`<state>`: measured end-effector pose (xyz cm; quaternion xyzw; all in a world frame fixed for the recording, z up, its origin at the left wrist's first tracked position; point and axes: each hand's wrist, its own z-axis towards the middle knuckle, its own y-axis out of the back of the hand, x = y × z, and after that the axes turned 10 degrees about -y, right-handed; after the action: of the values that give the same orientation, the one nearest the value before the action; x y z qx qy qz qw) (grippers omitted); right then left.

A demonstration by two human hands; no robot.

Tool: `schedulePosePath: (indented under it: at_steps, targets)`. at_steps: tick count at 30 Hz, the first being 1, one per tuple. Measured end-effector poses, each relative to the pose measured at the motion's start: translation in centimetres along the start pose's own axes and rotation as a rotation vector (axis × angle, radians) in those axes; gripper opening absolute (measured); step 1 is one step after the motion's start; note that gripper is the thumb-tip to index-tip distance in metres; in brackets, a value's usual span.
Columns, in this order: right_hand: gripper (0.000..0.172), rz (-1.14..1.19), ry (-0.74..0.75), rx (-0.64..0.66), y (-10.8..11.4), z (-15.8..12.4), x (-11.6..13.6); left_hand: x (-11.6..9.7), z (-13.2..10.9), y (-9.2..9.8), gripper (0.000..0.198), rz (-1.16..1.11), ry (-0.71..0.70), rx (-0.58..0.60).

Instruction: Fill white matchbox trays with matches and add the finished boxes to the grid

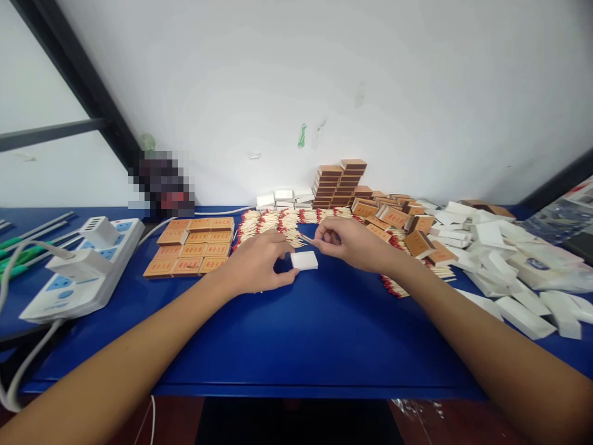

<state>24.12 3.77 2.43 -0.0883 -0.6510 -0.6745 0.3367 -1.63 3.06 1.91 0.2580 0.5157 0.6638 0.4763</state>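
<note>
A small white matchbox tray (304,261) lies on the blue table in front of me. My left hand (259,262) is at its left end, thumb and fingers curved around that end and closed on it. Just above and right of the tray, my right hand (340,243) pinches a thin matchstick (306,238) between thumb and fingertips. Behind both hands spreads a heap of red-tipped matches (271,224). More matches (393,285) lie partly hidden under my right forearm.
Orange matchboxes (194,244) lie in rows at left, beside a white power strip (92,266). Brown matchboxes (340,182) are stacked against the wall, with loose ones (393,216) to their right. White trays (491,247) are piled at far right.
</note>
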Motion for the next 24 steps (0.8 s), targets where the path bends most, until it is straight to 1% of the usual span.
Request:
schedulePosePath:
  at_steps: [3, 5, 9, 14, 16, 19, 21, 24]
  targets:
    - [0.017, 0.016, 0.023, 0.142, 0.3, -0.8, 0.5, 0.1, 0.0, 0.0, 0.021, -0.001, -0.011, 0.004]
    - [0.013, -0.03, 0.042, 0.166, 0.0, -1.0, 0.6, 0.1, 0.0, 0.0, 0.022, 0.004, -0.003, 0.01]
    - [0.01, -0.114, 0.088, 0.134, -0.6, -1.4, 0.8, 0.2, 0.0, 0.1, 0.023, 0.031, -0.024, -0.01]
    - [0.01, -0.128, 0.126, 0.124, -0.1, -1.7, 1.4, 0.1, 0.0, 0.1, 0.023, 0.024, -0.034, -0.023]
    - [0.014, -0.111, 0.102, 0.087, 0.0, -1.4, 1.3, 0.1, -0.1, 0.2, 0.022, 0.008, -0.033, -0.019]
    - [0.016, -0.115, 0.008, -0.01, -0.2, -0.8, 0.6, 0.0, -0.1, 0.4, 0.021, 0.003, -0.042, -0.031]
    - [0.014, -0.117, -0.047, 0.004, -0.5, -0.4, 0.0, -0.1, -0.1, 0.6, 0.021, 0.002, -0.048, -0.039]
    - [0.014, -0.105, -0.054, 0.072, -1.0, -0.3, -0.5, -0.2, 0.0, 0.7, 0.021, 0.003, -0.05, -0.04]
